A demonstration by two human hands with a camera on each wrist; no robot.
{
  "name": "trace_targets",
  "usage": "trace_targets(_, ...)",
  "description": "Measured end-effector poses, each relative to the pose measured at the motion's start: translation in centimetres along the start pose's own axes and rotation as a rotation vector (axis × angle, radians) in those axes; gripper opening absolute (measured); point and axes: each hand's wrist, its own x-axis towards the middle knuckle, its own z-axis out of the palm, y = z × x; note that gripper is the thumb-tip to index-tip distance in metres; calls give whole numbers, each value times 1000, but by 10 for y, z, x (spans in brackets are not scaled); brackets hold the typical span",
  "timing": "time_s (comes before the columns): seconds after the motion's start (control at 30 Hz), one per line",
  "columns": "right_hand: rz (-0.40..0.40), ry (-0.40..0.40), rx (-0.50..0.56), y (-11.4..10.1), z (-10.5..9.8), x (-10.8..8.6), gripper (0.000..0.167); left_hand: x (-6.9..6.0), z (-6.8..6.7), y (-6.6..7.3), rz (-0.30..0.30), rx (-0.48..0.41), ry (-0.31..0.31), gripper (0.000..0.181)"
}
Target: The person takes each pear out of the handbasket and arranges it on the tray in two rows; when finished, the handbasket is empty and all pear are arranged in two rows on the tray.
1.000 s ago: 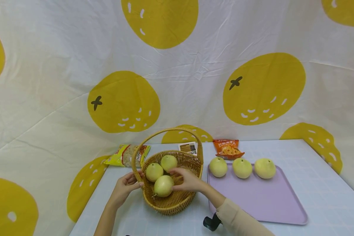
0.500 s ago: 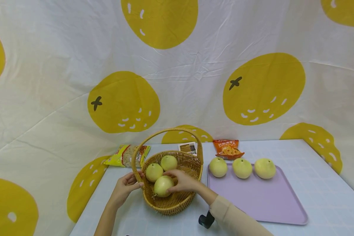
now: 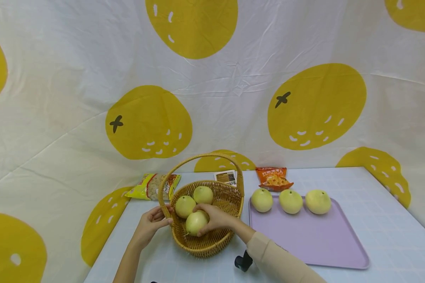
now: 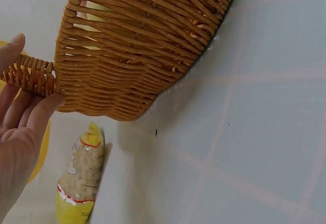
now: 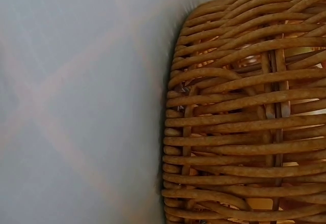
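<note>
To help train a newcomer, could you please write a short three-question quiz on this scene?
1. How many pears line the far edge of the lilac tray?
2. True or false: the left hand grips the orange snack bag.
3. What is the right hand grasping? (a) a pear inside the wicker basket (b) the yellow snack bag (c) the tray

Key:
1. Three
2. False; it grips the basket handle.
3. a

The right grip (image 3: 212, 218) covers part of the nearest pear (image 3: 194, 223). Some fingers of the left grip (image 3: 148, 226) are partly hidden behind the basket (image 3: 204, 251)'s handle (image 3: 163, 192), which also crosses the yellow bag (image 3: 154, 188). Print on the white card (image 3: 224, 177) is too small to read. The beige sleeve (image 3: 278, 257) hides the near left corner of the purple tray (image 3: 315, 236). The right wrist view's right edge cuts off the basket.
</note>
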Motion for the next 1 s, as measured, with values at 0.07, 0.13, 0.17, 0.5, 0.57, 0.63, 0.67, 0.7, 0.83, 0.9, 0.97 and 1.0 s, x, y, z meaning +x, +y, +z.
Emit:
trace_targets(0.07, 0, 4, 2, 1, 1, 0, 64, 0, 0, 0, -6, -3, 0, 57)
trace_targets(0.13, -2, 6, -11, 1, 1, 0, 67, 0, 0, 1, -10, -5, 3, 57)
trace_targets(0.17, 0, 4, -18, 1, 1, 0, 70, 1, 1, 1, -10, -7, 5, 57)
trace_targets(0.5, 0, -10, -4, 3, -1, -4, 75, 0, 2, 1, -10, -7, 7, 57)
trace_targets(0.57, -20, 4, 36, 2, -3, -6, 71, 0, 2, 1, -10, -7, 5, 57)
trace_targets(0.63, -40, 27, 78, 1, -6, -7, 69, 0, 1, 1, -9, -3, 6, 57)
trace_targets(0.67, -45, 40, 105, 0, -8, -9, 68, 0, 1, 1, -10, -3, 7, 57)
trace_targets(0.7, -40, 56, 127, -1, -10, -10, 68, 0, 1, 1, -10, -2, 6, 57)
trace_targets(0.83, -15, 107, 207, -4, -17, -15, 68, 0, 1, 1, -12, 1, 12, 57)
trace_targets(0.9, 0, 125, 227, -5, -19, -18, 68, -1, 1, 1, -11, 5, 16, 57)
trace_targets(0.97, 0, 136, 236, -5, -21, -20, 67, 0, 1, 1, -10, 8, 18, 56)
trace_targets(1.0, -3, 141, 237, -5, -23, -21, 67, 0, 1, 1, -10, 9, 20, 56)
